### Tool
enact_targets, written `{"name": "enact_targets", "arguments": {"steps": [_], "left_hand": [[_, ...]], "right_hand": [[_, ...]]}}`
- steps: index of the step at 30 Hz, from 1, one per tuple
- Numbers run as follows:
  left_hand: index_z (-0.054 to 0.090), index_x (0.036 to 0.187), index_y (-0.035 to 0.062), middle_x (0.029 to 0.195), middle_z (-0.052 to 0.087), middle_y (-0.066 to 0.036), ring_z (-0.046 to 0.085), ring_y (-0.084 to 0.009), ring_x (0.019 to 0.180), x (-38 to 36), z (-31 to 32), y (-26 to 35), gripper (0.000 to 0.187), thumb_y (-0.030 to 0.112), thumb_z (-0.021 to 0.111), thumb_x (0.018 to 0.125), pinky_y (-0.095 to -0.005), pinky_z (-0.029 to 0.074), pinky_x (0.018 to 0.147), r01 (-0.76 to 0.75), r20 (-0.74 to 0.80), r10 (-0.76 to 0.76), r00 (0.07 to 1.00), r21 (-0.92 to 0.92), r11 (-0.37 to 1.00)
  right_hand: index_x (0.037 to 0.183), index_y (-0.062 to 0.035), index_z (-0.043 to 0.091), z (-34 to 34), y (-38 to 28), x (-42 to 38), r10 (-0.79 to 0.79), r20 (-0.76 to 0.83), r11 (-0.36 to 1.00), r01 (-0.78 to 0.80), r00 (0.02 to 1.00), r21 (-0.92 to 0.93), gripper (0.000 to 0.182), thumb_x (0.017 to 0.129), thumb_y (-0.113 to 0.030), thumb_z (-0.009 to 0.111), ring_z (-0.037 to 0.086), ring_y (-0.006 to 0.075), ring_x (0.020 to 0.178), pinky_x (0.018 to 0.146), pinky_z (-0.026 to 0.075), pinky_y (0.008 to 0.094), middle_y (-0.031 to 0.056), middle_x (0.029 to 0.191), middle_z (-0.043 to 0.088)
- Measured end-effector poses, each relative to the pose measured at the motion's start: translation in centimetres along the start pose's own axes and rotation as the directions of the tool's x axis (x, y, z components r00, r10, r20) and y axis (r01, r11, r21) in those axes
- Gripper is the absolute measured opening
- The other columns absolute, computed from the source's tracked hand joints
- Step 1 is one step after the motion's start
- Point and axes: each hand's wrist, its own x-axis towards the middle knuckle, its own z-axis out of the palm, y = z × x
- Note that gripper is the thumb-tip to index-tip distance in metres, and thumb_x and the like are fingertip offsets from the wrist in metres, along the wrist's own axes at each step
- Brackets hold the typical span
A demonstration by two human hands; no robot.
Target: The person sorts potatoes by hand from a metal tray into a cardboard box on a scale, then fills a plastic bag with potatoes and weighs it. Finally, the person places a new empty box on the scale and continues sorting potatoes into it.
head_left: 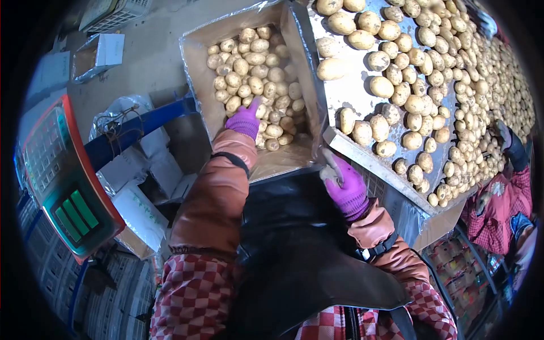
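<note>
Inside a lined cardboard box (202,75) lies a heap of potatoes (256,71). My left hand (245,119), in a purple glove, reaches over the box's near left side and touches the potatoes, its index finger stretched out; the other fingers are partly hidden. My right hand (344,184), also gloved in purple, is by the box's near right corner, just below the edge of the sorting table (362,162). Its fingers are apart, with dirty fingertips, and nothing shows in it. Many loose potatoes (413,105) lie on the table.
A scale display (73,218) with a red rim stands at the left, beside a blue bar (144,122). Small open cartons (107,50) lie at the upper left. A co-worker in a red checked sleeve (498,212) reaches over the table's potatoes at the right.
</note>
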Motion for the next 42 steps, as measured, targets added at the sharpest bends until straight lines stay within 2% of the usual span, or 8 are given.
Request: {"name": "enact_targets", "arguments": {"steps": [12,16,19,22,25,30,37,42], "left_hand": [[0.036,0.149,0.0174,0.1,0.07,-0.019,0.068,-0.0347,0.093,-9.3,-3.4,3.2,0.078,0.031,0.072,0.082,-0.0438,0.053,0.081,-0.038,-0.299,-0.117,0.947,-0.465,0.885],[0.06,0.127,0.0022,0.112,0.069,-0.017,0.069,-0.0245,0.097,-12.3,-5.9,6.0,0.036,0.011,0.061,0.093,-0.0323,0.052,0.085,-0.4,-0.419,0.185,0.889,-0.515,0.758],[0.062,0.125,0.0013,0.119,0.067,-0.017,0.066,-0.0246,0.107,-4.5,-5.6,7.6,0.037,0.016,0.063,0.091,-0.0309,0.05,0.091,-0.528,-0.613,0.207,0.763,-0.404,0.747],[0.061,0.128,0.0149,0.144,0.047,-0.013,0.037,-0.0325,0.139,0.0,-4.8,10.8,0.055,0.043,0.066,0.081,-0.0544,0.028,0.11,-0.357,-0.13,0.45,0.884,0.437,0.826],[0.059,0.13,0.0296,0.149,0.041,-0.006,0.03,-0.0317,0.141,5.6,-4.6,6.0,0.061,0.055,0.067,0.076,-0.0611,0.022,0.108,-0.214,-0.471,0.418,0.777,0.427,0.879],[0.051,0.138,0.0351,0.156,0.026,-0.007,0.025,-0.0419,0.141,2.6,-9.0,5.0,0.071,0.054,0.072,0.073,-0.0637,0.028,0.107,0.085,-0.494,0.109,0.863,0.354,0.931],[0.045,0.14,0.0435,0.156,0.023,-0.012,0.025,-0.0444,0.139,-6.8,-2.3,3.9,0.07,0.041,0.074,0.076,-0.0608,0.039,0.098,0.044,-0.133,-0.015,0.991,0.217,0.975],[0.049,0.137,0.0229,0.142,0.04,-0.019,0.05,-0.0397,0.121,-9.8,6.1,1.9,0.065,0.025,0.073,0.077,-0.0526,0.046,0.094,0.123,-0.33,-0.151,0.932,-0.104,0.987]], "right_hand": [[0.154,-0.0032,0.022,8.5,0.3,6.4,0.138,0.28,0.695,-0.294,0.95,0.656,0.083,0.092,-0.033,0.068,0.049,0.0282,0.131,0.107,0.04,0.0328,0.0178,0.147,0.043],[0.142,-0.0049,0.044,5.6,-0.9,7.0,0.13,0.617,0.089,-0.629,0.776,0.772,0.056,0.095,-0.028,0.063,0.063,0.0177,0.106,0.074,0.055,0.0291,0.0106,0.124,0.059],[0.125,-0.004,0.058,4.9,0.8,6.1,0.036,0.671,0.216,-0.661,0.741,0.719,0.038,0.095,-0.026,0.064,0.066,0.0157,0.088,0.066,0.053,0.0258,0.0071,0.107,0.066],[0.116,-0.0016,0.064,-0.8,-3.4,4.1,0.008,0.776,0.538,-0.657,0.631,0.528,0.03,0.093,-0.021,0.063,0.067,0.0155,0.083,0.064,0.053,0.0259,0.0077,0.1,0.068],[0.115,-0.0007,0.064,-7.3,-3.7,2.2,-0.056,0.595,0.665,-0.415,0.801,0.621,0.04,0.091,-0.033,0.066,0.067,0.0157,0.073,0.058,0.054,0.0273,0.01,0.1,0.068],[0.157,-0.0097,0.01,-16.5,-1.3,1.6,0.142,-0.164,-0.438,0.211,0.976,0.874,0.099,0.087,-0.048,0.068,0.055,0.0329,0.125,0.094,0.053,0.0345,0.016,0.159,0.027],[0.151,-0.0092,0.033,-4.8,-4.7,1.5,0.186,0.514,0.202,-0.544,0.838,0.814,0.071,0.096,-0.048,0.057,0.06,0.0348,0.117,0.094,0.053,0.0484,0.0213,0.141,0.049],[0.149,0.001,0.033,4.2,-4.3,5.0,0.092,0.36,0.572,-0.345,0.928,0.744,0.063,0.098,-0.024,0.06,0.049,0.0257,0.131,0.109,0.039,0.0351,0.0181,0.146,0.045]]}}
